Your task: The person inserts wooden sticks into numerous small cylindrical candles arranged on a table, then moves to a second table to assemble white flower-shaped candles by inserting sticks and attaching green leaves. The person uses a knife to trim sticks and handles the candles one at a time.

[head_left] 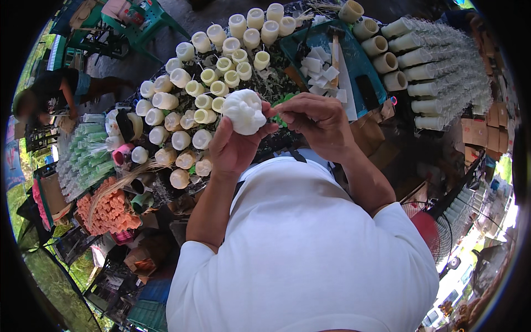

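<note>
In my left hand (237, 155) rests a white lumpy, ball-shaped piece (243, 112) that looks like wax. The fingers curl around its underside and right side. My right hand (323, 119) is just to the right, thumb and fingers pinched together close to my left fingertips. Whatever lies in that pinch is too small to make out. Beyond and to the left, many cream pillar candles (180, 78) stand on a dark, wax-spattered table (265, 83). Some nearer candles (179, 179) have a mottled brownish look.
A teal tray (368, 77) at the far right holds white chunks (319, 71) and a hammer (335, 52). Beside it stand tan hollow cylinders (395, 81) and rows of clear-wrapped white cylinders (420, 72). Orange tubes (110, 210) sit at left; another person (61, 88) bends at far left.
</note>
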Demonstrator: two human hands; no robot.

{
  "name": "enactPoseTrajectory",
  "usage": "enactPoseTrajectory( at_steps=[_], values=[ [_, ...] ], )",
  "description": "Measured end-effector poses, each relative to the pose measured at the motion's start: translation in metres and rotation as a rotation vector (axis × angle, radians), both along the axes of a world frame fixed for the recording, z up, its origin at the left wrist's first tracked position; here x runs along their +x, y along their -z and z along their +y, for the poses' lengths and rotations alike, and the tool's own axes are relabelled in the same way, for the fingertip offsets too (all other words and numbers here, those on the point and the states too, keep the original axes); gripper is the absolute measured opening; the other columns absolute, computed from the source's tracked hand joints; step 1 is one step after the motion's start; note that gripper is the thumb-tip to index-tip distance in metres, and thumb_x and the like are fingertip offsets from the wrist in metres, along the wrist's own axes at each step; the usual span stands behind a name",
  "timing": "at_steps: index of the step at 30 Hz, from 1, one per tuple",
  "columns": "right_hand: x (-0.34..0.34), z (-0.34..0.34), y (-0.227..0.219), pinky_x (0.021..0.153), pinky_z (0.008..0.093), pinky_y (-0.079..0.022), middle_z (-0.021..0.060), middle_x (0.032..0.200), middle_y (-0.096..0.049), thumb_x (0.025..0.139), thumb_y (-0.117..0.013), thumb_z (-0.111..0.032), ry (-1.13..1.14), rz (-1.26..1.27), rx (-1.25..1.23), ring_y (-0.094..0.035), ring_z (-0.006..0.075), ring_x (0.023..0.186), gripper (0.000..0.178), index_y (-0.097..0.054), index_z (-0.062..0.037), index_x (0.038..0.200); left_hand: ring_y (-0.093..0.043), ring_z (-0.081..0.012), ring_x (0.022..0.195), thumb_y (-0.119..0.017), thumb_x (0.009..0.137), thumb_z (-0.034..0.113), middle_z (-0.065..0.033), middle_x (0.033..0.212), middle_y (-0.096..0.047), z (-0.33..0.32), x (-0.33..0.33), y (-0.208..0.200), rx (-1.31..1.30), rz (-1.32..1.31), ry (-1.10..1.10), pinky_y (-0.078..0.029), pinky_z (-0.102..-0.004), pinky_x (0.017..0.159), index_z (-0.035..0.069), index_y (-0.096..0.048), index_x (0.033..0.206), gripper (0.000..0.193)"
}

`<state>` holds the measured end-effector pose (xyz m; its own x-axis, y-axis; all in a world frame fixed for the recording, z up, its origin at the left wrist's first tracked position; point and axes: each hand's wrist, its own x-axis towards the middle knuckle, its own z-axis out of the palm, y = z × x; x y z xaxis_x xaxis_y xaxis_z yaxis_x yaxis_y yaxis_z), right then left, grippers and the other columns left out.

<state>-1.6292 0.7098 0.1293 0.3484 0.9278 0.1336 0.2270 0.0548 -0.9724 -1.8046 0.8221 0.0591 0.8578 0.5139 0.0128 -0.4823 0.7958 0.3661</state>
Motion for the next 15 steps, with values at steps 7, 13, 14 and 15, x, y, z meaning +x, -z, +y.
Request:
enactPoseTrajectory(
  at_steps=[7, 13, 14, 15],
  values=[
    [0.002, 0.002, 0.104, 0.071, 0.0308, -0.054, 0.0088, 0.088, -0.073, 0.086, -0.077, -0.004, 0.050, 0.023, -0.229, -0.069, 0.0189, 0.078, 0.012, -0.078, -0.0036, 0.097, -0.057, -0.0339, 0.129, -0.061, 0.101, 0.037, -0.0201, 0.138, -0.058, 0.004, -0.031, 0.026, 0.200, 0.276, -0.211, -0.048, -0.0531, 0.108, -0.001, -0.043, 0.146, 0.062],
    [-0.009, 0.012, 0.260, 0.076, 0.0425, -0.053, 0.0086, 0.086, -0.070, 0.086, -0.073, -0.017, -0.061, -0.533, -0.208, -0.066, 0.0292, 0.085, 0.010, -0.077, -0.0083, 0.089, -0.064, -0.0324, 0.119, -0.080, 0.086, 0.014, -0.0182, 0.130, -0.063, -0.007, -0.065, 0.035, 0.096, 0.416, -0.310, -0.055, -0.0507, 0.101, -0.005, -0.050, 0.138, 0.063],
    [-0.008, 0.016, 0.277, 0.078, 0.0438, -0.052, 0.0087, 0.086, -0.070, 0.086, -0.072, -0.018, -0.062, -0.584, -0.213, -0.065, 0.0304, 0.087, 0.010, -0.076, -0.0088, 0.088, -0.064, -0.0323, 0.119, -0.081, 0.084, 0.012, -0.0183, 0.130, -0.062, -0.009, -0.065, 0.034, 0.121, 0.446, -0.315, -0.056, -0.0505, 0.101, -0.005, -0.050, 0.138, 0.064],
    [-0.004, 0.019, 0.288, 0.079, 0.0451, -0.052, 0.0088, 0.086, -0.069, 0.086, -0.071, -0.019, -0.059, -0.640, -0.223, -0.065, 0.0315, 0.088, 0.011, -0.075, -0.0093, 0.087, -0.065, -0.0322, 0.118, -0.082, 0.083, 0.010, -0.0185, 0.130, -0.062, -0.011, -0.064, 0.038, 0.143, 0.470, -0.317, -0.056, -0.0503, 0.101, -0.006, -0.050, 0.138, 0.065]
  ],
)
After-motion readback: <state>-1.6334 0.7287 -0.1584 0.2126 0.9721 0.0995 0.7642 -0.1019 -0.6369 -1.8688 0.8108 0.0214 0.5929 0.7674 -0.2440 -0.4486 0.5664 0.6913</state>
